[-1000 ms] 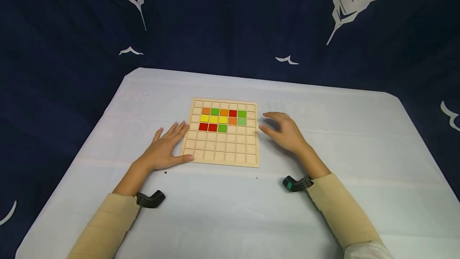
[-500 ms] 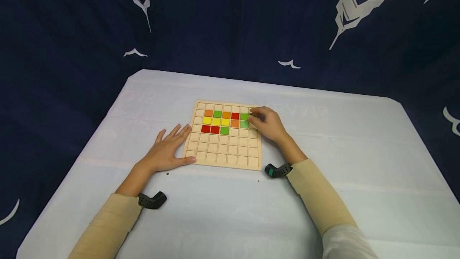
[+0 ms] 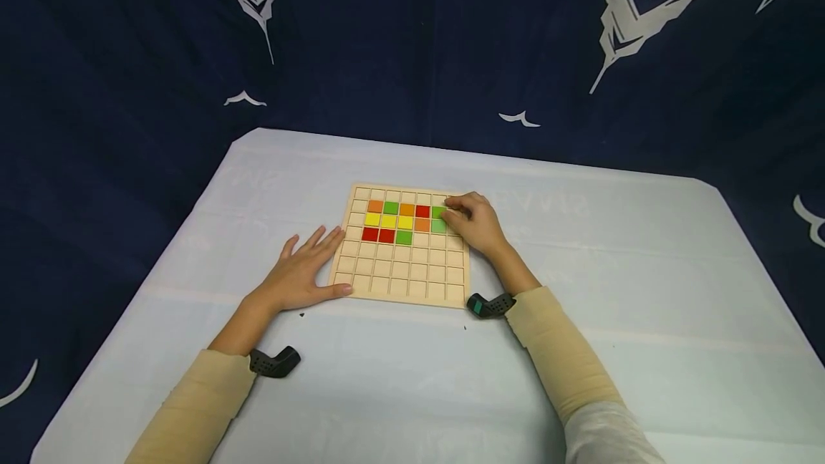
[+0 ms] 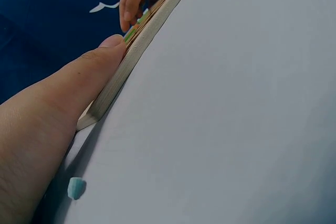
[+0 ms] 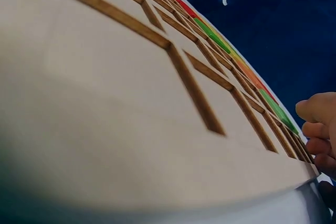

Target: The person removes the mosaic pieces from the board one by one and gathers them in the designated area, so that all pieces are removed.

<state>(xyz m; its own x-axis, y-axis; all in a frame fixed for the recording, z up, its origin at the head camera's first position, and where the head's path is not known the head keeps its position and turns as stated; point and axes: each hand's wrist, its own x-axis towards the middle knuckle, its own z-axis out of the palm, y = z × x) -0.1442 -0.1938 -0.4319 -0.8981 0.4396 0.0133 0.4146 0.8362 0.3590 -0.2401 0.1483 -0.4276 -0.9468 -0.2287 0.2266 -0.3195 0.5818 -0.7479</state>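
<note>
A square wooden grid board (image 3: 399, 285) lies on the table with coloured square tiles in its cells. My left hand (image 3: 293, 278) is spread beside its left edge, thumb on the near left corner; in the left wrist view the left thumb (image 4: 86, 69) rests along the board's side. My right hand (image 3: 477, 223) is over the board's right side, thumb and forefinger bent at the right-hand green tile (image 3: 439, 212). Just below is a light green tile (image 3: 438, 226). In the right wrist view, the right hand (image 5: 321, 124) has bent fingers by the board's far end; whether it grips the tile I cannot tell.
Orange, green, red and yellow tiles, such as a yellow tile (image 3: 389, 221), fill part of the upper grid. A white cloth covers the table (image 3: 580, 235). Behind it hangs a dark blue curtain (image 3: 387, 41). A dark speck (image 3: 301, 315) lies near the left hand.
My right hand has moved left from beside the board to its right-hand green tile, mostly in the first half second. The left hand stays at the board's left edge.
</note>
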